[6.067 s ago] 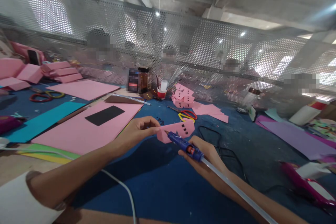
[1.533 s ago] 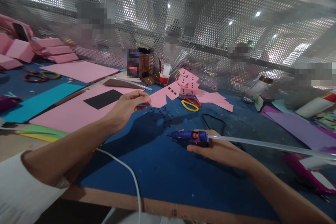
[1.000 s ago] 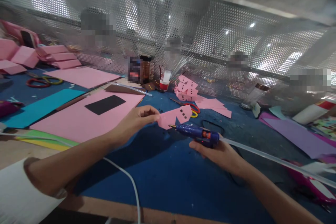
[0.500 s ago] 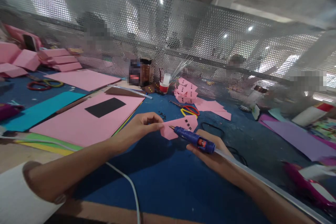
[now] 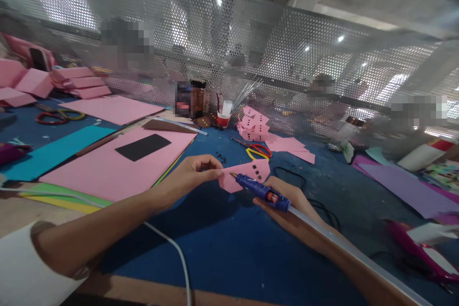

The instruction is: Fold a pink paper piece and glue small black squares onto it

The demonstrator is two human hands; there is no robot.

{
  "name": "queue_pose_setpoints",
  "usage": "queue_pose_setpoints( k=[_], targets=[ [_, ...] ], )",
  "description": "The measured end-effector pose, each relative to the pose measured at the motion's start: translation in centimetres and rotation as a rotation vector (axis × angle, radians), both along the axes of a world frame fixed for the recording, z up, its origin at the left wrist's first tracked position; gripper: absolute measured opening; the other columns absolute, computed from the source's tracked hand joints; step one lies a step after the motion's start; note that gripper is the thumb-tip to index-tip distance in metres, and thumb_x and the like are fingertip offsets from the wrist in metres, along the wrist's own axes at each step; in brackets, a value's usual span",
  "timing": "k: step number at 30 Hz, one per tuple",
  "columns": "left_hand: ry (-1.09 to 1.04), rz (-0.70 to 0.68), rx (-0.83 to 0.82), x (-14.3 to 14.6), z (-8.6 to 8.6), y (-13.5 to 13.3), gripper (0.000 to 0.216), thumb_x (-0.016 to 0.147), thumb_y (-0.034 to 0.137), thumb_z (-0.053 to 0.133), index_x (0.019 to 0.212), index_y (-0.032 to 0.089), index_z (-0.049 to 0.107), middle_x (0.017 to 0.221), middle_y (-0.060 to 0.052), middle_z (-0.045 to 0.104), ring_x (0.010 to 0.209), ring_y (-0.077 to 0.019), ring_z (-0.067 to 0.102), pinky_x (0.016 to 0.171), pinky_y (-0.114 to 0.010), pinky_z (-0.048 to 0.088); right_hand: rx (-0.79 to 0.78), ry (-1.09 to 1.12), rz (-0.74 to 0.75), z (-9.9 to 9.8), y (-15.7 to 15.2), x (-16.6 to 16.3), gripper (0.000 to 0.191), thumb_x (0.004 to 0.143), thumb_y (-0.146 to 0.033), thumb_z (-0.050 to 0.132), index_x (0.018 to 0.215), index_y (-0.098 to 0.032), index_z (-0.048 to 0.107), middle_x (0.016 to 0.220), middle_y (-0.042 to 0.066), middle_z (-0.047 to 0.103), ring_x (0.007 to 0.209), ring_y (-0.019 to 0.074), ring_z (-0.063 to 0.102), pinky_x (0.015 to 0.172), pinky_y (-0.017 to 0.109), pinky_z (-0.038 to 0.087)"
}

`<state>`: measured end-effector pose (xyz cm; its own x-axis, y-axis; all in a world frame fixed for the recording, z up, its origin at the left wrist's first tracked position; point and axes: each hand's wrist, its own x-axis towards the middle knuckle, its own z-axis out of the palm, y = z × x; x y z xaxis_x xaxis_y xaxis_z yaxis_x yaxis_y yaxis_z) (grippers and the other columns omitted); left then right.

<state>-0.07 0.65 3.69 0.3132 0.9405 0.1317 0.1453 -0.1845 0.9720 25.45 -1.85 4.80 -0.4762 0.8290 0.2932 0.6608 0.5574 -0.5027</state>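
My left hand [image 5: 191,176] pinches the left end of a small pink paper cutout [image 5: 247,173] that carries black squares, holding it just above the blue table cover [image 5: 222,253]. My right hand [image 5: 287,208] grips a blue glue gun [image 5: 261,191] with a clear glue stick [image 5: 344,251] trailing back along my forearm. The gun's nozzle touches the pink cutout near its middle.
A large pink sheet [image 5: 118,165] with a black rectangle lies at the left over teal and green paper. Scissors [image 5: 258,151], a stack of pink cutouts [image 5: 254,125], a red cup [image 5: 222,118] and jars [image 5: 190,98] stand behind. A black cord [image 5: 304,191] lies at the right. A perforated metal screen [image 5: 251,57] closes the back.
My left hand drew the pink cutout back toward me from the far pile. My right hand lifted the glue gun off the table and brought its nozzle onto the cutout.
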Motion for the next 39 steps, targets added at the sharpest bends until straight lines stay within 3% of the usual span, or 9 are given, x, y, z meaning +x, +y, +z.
queue_pose_setpoints(
  k=[5,17,22,39],
  targets=[
    [0.008,-0.003,-0.006,0.1,0.1,-0.1,0.016,0.08,0.036,0.063,0.082,0.02,0.064,0.08,-0.002,0.067,0.081,-0.0195,0.06,0.078,-0.032,0.041,0.101,0.015,0.005,-1.4,0.7,0.1,0.014,0.081,-0.033,0.058,0.077,-0.021,0.054,0.076,0.001,0.058,0.067,0.0139,0.054,0.061,0.024,0.039],
    [-0.013,-0.022,-0.004,0.0,0.0,0.0,0.017,0.08,0.035,0.063,0.082,0.018,0.063,0.079,-0.002,0.067,0.082,-0.0186,0.06,0.079,-0.031,0.04,0.236,0.095,0.016,-2.6,1.3,0.3,0.012,0.079,-0.031,0.06,0.074,-0.021,0.056,0.07,-0.001,0.058,0.06,0.0117,0.054,0.054,0.021,0.037],
    [-0.017,-0.029,-0.028,0.0,0.2,-0.1,0.018,0.081,0.035,0.063,0.081,0.017,0.063,0.079,-0.002,0.066,0.082,-0.0185,0.059,0.08,-0.032,0.04,0.209,0.089,0.082,-2.6,1.4,0.6,0.009,0.078,-0.029,0.059,0.079,-0.021,0.056,0.076,0.001,0.06,0.063,0.0135,0.056,0.055,0.023,0.039],
    [-0.066,-0.062,-0.066,-0.1,0.2,0.0,0.015,0.082,0.032,0.063,0.081,0.017,0.063,0.077,-0.002,0.066,0.08,-0.0167,0.058,0.079,-0.031,0.04,0.214,0.025,0.072,-2.5,1.6,1.1,0.007,0.078,-0.021,0.059,0.084,-0.021,0.056,0.079,0.0,0.058,0.068,0.0114,0.058,0.061,0.019,0.041]
  ],
)
